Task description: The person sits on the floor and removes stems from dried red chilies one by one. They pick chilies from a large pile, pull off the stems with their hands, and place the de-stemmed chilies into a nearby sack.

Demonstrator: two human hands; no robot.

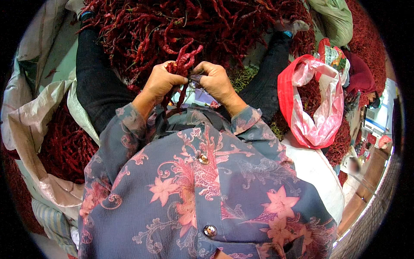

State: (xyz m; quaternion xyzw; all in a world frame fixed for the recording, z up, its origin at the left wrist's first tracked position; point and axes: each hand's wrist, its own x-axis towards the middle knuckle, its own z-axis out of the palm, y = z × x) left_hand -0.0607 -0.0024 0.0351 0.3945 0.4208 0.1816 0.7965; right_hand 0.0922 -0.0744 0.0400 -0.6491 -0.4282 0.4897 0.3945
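Observation:
My left hand (160, 81) grips a small bunch of wrinkled red chili peppers (185, 60). Some of their tips point up and others hang below the fingers. Close beside it, my right hand (216, 81) pinches at the stem ends, with thin chili stems (196, 85) showing under its fingertips. Something dark covers the tips of the right thumb and finger; what it is made of is unclear. Beyond both hands, a large heap of red chilies (194, 24) spreads between my outstretched legs. Loose green stems (244, 77) lie by my right thigh.
An open woven sack (24, 129) on my left contains red chilies (66, 145). On my right stands a red-and-white plastic bag (286, 97) with its mouth open, chilies visible inside. Farther right are a person in a maroon top (359, 73) and more chili heaps (368, 39).

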